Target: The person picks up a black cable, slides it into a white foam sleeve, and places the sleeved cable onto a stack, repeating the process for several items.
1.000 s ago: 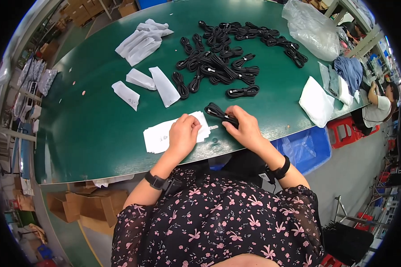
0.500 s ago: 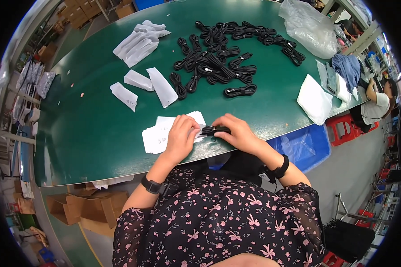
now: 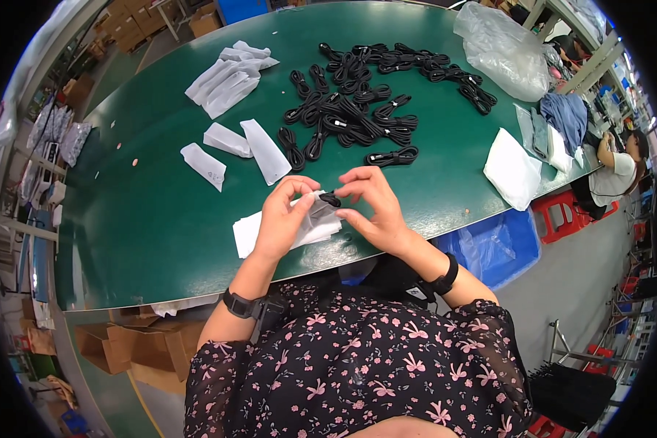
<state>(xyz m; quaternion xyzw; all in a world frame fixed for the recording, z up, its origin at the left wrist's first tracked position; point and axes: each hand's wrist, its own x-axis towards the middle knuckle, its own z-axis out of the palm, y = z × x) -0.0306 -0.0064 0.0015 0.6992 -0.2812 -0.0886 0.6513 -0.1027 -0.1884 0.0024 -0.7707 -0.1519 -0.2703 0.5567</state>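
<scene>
We look down from a single head-worn fisheye camera, facing forward and steeply downward over our own chest; the green table curves across the upper half, its straight edges bowed by the lens; our left hand and right hand sit near centre, close to us; the far table end and a seated co-worker fall toward the rim.

Both hands – black cable, white sleeve
</scene>
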